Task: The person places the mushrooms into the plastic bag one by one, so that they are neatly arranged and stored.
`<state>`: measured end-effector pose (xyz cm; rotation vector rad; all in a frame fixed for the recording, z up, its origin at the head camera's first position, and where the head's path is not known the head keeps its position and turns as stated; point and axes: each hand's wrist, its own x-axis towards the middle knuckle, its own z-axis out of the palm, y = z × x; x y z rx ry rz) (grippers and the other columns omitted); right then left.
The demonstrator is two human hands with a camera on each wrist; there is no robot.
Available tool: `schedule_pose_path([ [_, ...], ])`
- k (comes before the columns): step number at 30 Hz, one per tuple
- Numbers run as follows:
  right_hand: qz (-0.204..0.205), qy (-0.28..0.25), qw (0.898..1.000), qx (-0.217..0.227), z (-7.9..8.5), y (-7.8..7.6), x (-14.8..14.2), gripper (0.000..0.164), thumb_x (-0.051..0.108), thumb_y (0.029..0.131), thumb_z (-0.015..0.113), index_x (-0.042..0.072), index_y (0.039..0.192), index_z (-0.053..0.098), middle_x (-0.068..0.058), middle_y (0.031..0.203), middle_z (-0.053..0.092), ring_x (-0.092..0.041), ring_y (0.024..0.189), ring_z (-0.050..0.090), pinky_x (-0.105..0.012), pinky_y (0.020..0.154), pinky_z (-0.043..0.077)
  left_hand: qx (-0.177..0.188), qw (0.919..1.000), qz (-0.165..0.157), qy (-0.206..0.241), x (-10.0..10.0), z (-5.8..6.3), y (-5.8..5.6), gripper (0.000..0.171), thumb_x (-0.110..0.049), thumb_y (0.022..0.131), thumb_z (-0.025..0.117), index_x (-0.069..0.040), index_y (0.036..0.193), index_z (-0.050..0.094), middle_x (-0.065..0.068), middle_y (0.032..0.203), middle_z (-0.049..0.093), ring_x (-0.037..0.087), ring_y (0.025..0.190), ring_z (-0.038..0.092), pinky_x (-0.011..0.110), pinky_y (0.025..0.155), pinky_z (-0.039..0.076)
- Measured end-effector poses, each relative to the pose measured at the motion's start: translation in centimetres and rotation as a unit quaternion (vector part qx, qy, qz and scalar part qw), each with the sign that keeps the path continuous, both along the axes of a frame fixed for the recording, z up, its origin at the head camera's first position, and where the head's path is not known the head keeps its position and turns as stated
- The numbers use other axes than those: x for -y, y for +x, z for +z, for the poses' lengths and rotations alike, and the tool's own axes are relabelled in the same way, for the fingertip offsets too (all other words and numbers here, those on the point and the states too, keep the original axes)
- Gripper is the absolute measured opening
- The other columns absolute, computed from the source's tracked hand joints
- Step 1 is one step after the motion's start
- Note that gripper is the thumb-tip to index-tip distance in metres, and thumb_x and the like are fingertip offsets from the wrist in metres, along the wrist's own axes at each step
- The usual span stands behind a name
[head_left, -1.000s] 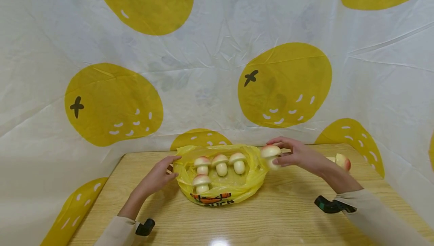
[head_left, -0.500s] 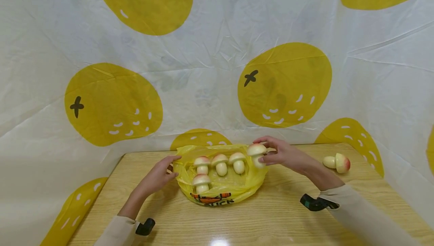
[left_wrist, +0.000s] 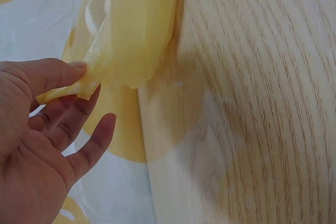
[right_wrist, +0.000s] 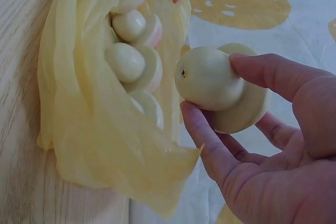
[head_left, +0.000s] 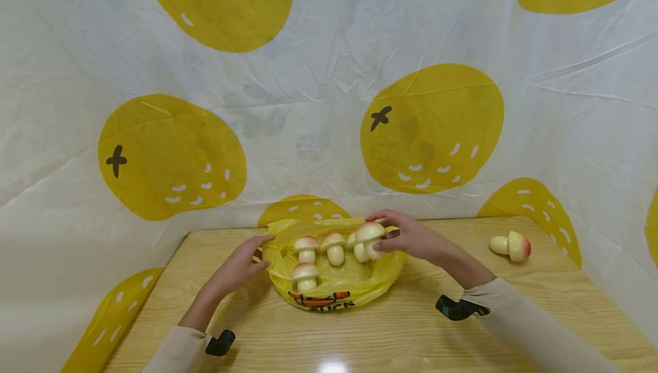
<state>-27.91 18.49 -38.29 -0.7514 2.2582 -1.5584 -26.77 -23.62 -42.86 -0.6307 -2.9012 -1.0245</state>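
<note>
A thin yellow plastic bag (head_left: 385, 281) with black and orange print lies mouth-up on the table. Several cream model mushrooms with pink-tinged caps, one of them a mushroom (head_left: 336, 252) near the middle, sit inside it. My left hand (head_left: 233, 273) pinches the bag's left edge between thumb and fingers, as the bag film (left_wrist: 142, 30) in the left wrist view confirms. Over the bag's right side, my right hand (head_left: 418, 240) holds another mushroom (right_wrist: 207, 80) by stem and cap, cap up. In the head view it partly covers a mushroom in the bag.
One more mushroom (head_left: 511, 246) lies on its side at the right of the wooden table (head_left: 421, 333). Behind stands a white sheet (head_left: 319, 156) printed with large yellow fruit, reaching down to the table's back edge.
My right hand has moved left with its mushroom, from beside the bag's right edge to over the bag's opening. My left hand has stayed in place at the left edge.
</note>
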Motion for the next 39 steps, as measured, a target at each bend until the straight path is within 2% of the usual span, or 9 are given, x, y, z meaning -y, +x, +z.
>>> schedule_pose_path([
  [3, 0.0, 0.004, 1.0, -0.006, 0.0, 0.0, 0.9, 0.053, 0.012, 0.092, 0.075, 0.008, 0.14, 0.052, -0.022, 0.13, 0.052, -0.028, 0.101, 0.064, -0.038, 0.085, 0.055, 0.0, 1.0, 0.0, 0.0, 0.0, 0.0, 0.0, 0.058, -0.003, 0.095, 0.069, -0.002, 0.149, 0.048, 0.016, 0.141, 0.054, 0.021, 0.1, 0.061, 0.031, 0.077, 0.055],
  [8, 0.004, 0.004, 1.0, -0.002, 0.0, 0.2, 2.3, 0.053, 0.011, 0.092, 0.075, 0.008, 0.14, 0.052, -0.023, 0.131, 0.052, -0.03, 0.103, 0.065, -0.046, 0.088, 0.056, -0.001, 1.0, 0.001, 0.001, 0.0, -0.1, -0.1, 0.058, -0.002, 0.095, 0.069, -0.002, 0.149, 0.048, 0.017, 0.141, 0.055, 0.02, 0.099, 0.061, 0.032, 0.078, 0.055],
  [12, 0.008, 0.002, 1.0, 0.009, -0.2, 0.4, 3.3, 0.052, 0.011, 0.093, 0.074, 0.008, 0.14, 0.051, -0.023, 0.133, 0.05, -0.03, 0.104, 0.065, -0.042, 0.085, 0.057, -0.002, 1.0, 0.002, 0.001, 0.0, -0.2, -0.1, 0.058, -0.002, 0.095, 0.069, -0.002, 0.149, 0.048, 0.016, 0.141, 0.055, 0.02, 0.099, 0.062, 0.032, 0.078, 0.055],
  [19, 0.019, -0.018, 1.0, 0.011, -1.3, 0.5, 5.0, 0.047, 0.007, 0.095, 0.072, 0.003, 0.137, 0.051, -0.024, 0.127, 0.054, -0.028, 0.096, 0.067, -0.051, 0.085, 0.057, 0.001, 1.0, 0.004, 0.004, -0.1, -0.1, -0.1, 0.058, -0.001, 0.095, 0.07, -0.003, 0.148, 0.049, 0.017, 0.141, 0.055, 0.021, 0.1, 0.062, 0.031, 0.078, 0.056],
  [28, -0.03, 0.0, 1.0, 0.004, -3.0, 0.8, 6.8, 0.051, 0.006, 0.09, 0.077, 0.003, 0.135, 0.054, -0.024, 0.124, 0.053, -0.026, 0.093, 0.065, -0.043, 0.078, 0.058, 0.003, 1.0, 0.004, 0.002, -0.1, 0.0, 0.2, 0.058, -0.002, 0.095, 0.069, -0.004, 0.149, 0.048, 0.017, 0.141, 0.054, 0.022, 0.101, 0.062, 0.029, 0.075, 0.055],
  [31, -0.036, 0.003, 0.999, 0.002, -3.4, 1.0, 7.3, 0.052, 0.006, 0.089, 0.078, 0.003, 0.135, 0.055, -0.024, 0.126, 0.053, -0.026, 0.092, 0.064, -0.037, 0.075, 0.057, 0.004, 1.0, 0.003, 0.009, 0.0, 0.0, 0.2, 0.057, -0.002, 0.096, 0.069, -0.004, 0.149, 0.048, 0.017, 0.141, 0.054, 0.022, 0.101, 0.062, 0.028, 0.073, 0.055],
  [39, -0.034, 0.022, 0.999, -0.011, -4.6, 1.7, 8.2, 0.049, 0.004, 0.09, 0.077, 0.004, 0.134, 0.055, -0.021, 0.125, 0.055, -0.02, 0.084, 0.065, -0.032, 0.067, 0.055, 0.004, 0.9999, 0.0, 0.013, 0.0, 0.0, 0.1, 0.057, -0.002, 0.096, 0.068, -0.004, 0.149, 0.048, 0.017, 0.142, 0.054, 0.021, 0.1, 0.062, 0.027, 0.072, 0.055],
])
